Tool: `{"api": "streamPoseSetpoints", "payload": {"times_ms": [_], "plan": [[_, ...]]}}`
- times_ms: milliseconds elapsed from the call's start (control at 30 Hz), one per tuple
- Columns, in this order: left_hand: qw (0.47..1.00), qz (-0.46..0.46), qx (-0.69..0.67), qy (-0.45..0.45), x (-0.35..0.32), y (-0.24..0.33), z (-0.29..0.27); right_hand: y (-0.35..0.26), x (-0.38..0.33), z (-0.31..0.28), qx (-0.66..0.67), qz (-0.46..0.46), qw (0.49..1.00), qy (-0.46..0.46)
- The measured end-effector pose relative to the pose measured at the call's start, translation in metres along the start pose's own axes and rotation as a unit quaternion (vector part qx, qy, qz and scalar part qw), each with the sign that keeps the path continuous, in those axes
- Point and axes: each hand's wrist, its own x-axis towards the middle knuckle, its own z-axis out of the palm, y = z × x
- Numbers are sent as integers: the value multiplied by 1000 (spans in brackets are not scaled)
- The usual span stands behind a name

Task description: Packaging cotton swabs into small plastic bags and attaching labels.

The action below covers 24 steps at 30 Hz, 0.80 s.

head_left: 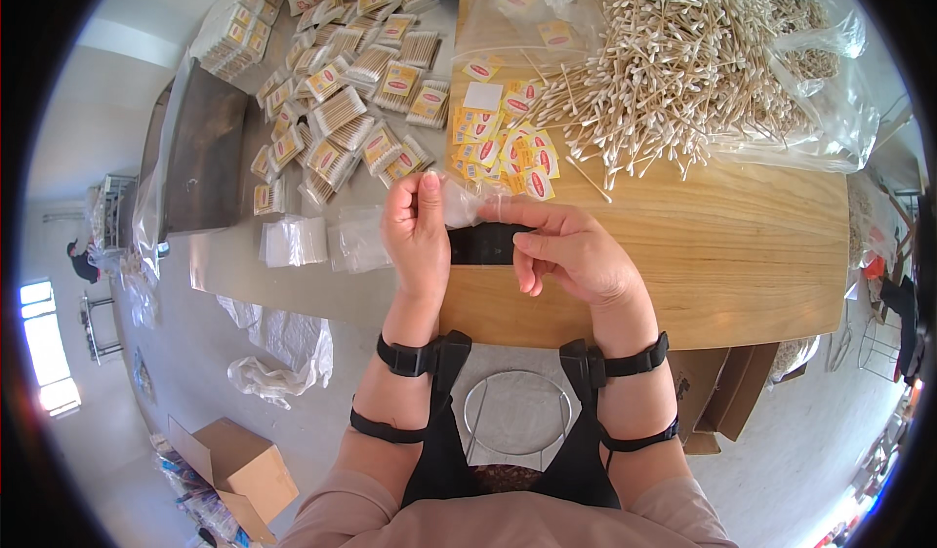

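Observation:
My left hand (418,231) is closed, thumb against fingers, on a small clear plastic bag (459,200). My right hand (576,252) is beside it, with its index finger stretched to the bag's edge. Its thumb is apart from that finger, and the other fingers curl below. Under the bag and between both hands lies a flat black object (483,245), partly covered. Stacks of clear empty bags (295,243) rest to the left of my left hand. Just beyond my hands are scattered yellow-and-white printed cards (527,158).
A large heap of cotton swabs (683,70) spills from a clear plastic sack (830,138) at the far right. Many packed swab bags (342,109) cover the far left, beside a grey metal box (202,148). A stool (517,411) and an open cardboard box (244,470) stand below.

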Motion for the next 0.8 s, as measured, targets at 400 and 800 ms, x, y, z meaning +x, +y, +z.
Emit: {"api": "streamPoseSetpoints", "payload": {"times_ms": [400,800], "plan": [[991,-113,-46,58,35,7,-40,-10,-3,-4,-59,-128,957,252],[958,-88,270,25,66,-37,-151,-7,5,-7,-96,-226,906,344]]}}
